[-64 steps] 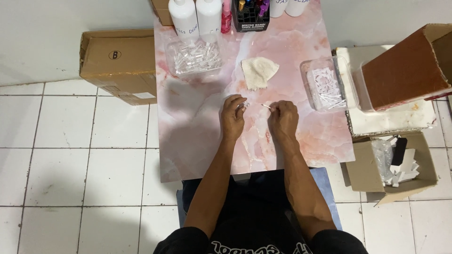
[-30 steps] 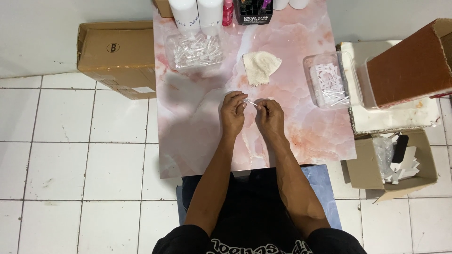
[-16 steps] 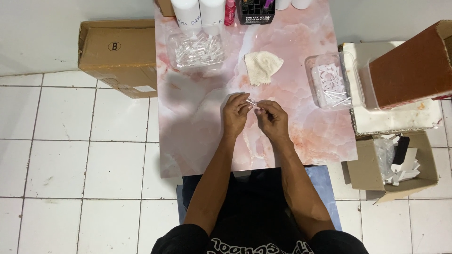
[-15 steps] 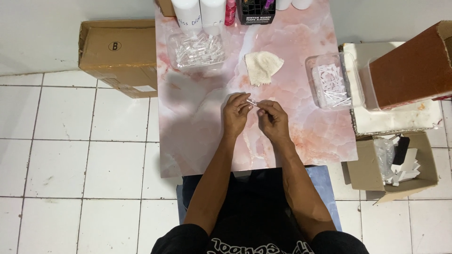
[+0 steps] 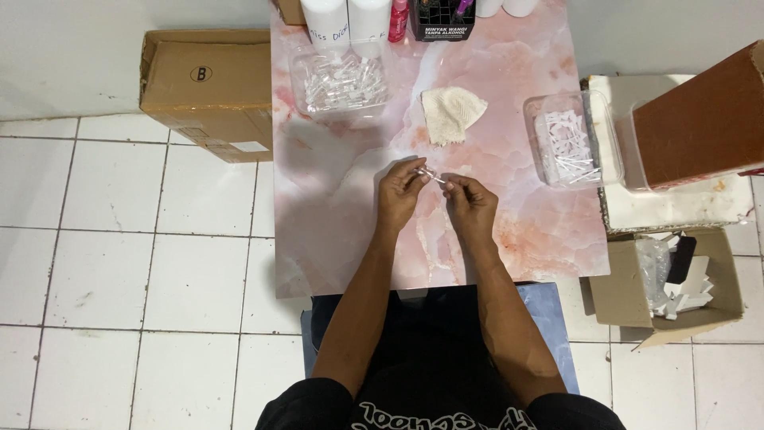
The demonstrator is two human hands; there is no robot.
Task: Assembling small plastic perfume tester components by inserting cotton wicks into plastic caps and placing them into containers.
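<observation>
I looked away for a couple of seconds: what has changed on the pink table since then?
The left hand and right hand have drawn closer together, now both pinching a small clear vial between their fingertips. The cloth, both clear tubs and the cardboard boxes stayed put.
</observation>
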